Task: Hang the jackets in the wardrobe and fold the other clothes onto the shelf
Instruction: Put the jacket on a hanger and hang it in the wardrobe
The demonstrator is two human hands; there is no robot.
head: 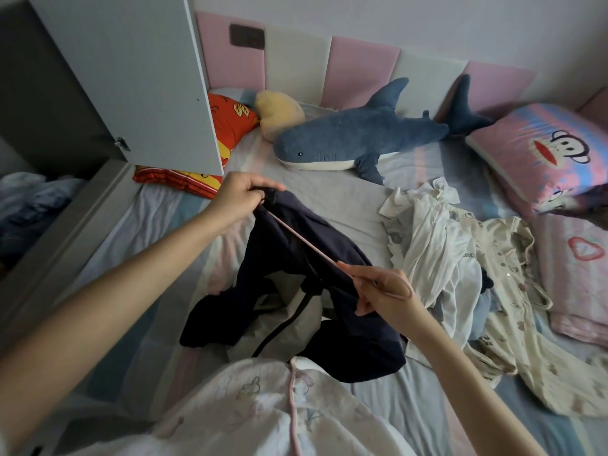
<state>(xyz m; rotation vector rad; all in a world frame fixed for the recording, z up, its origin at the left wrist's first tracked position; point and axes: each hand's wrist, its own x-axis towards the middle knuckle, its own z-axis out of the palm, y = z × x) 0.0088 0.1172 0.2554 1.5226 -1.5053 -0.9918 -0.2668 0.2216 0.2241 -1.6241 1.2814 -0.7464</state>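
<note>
Through the head camera, my left hand point(241, 195) pinches one end of the dark jacket point(279, 258), which lies crumpled on the bed point(345, 199) in front of me with its pale lining showing. My right hand point(381, 291) grasps a thin pink hanger point(306, 243) near its hook. The bar runs from there across the jacket up to my left hand, and I cannot tell whether its far end is already inside the shoulder. I judge the task barely begun: this jacket is not yet properly on the hanger, and the wardrobe door point(131, 77) stands open at the left. A pile of pale clothes point(437, 245) lies unfolded just right of the jacket, all left to fold for the shelf.
</note>
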